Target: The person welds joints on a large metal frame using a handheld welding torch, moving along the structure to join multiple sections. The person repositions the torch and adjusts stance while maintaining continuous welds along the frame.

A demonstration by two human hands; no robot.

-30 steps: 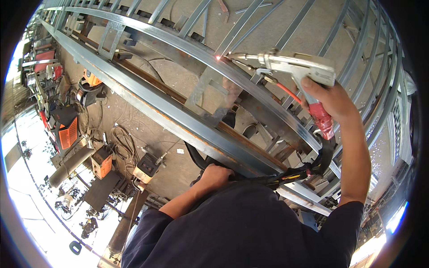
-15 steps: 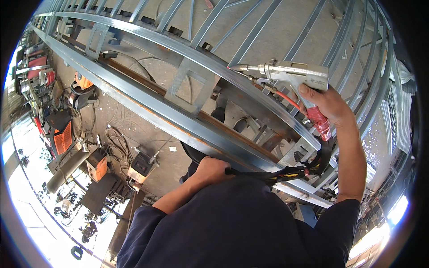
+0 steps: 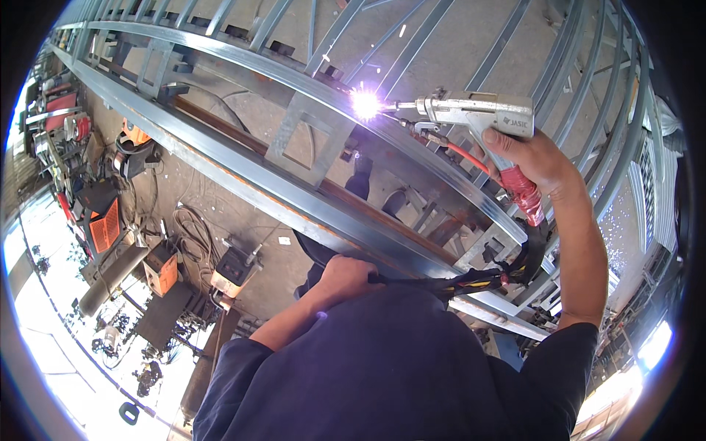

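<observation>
My right hand (image 3: 533,158) is wrapped round the red-taped grip of a silver, pistol-shaped welding gun (image 3: 471,112). A bright violet-white glare (image 3: 365,105) burns at the gun's nozzle, where a crossbar meets the long grey metal rail (image 3: 294,76); the glare hides the joint. A red hose runs beneath the gun's barrel. At my waist, my left hand (image 3: 346,278) is closed round a black-wrapped cable bundle (image 3: 471,281), which runs right and up towards the gun's grip.
A second long steel beam (image 3: 220,158) crosses between my body and the rail. Below left, a machine with an orange grille (image 3: 103,224), an orange-sided box (image 3: 159,272) and coiled cables (image 3: 195,239) stand on the floor. Sparks (image 3: 614,235) show at far right.
A bright glare with flying sparks has appeared at the nozzle. My right hand and the gun have shifted slightly left. My left hand has barely moved.
</observation>
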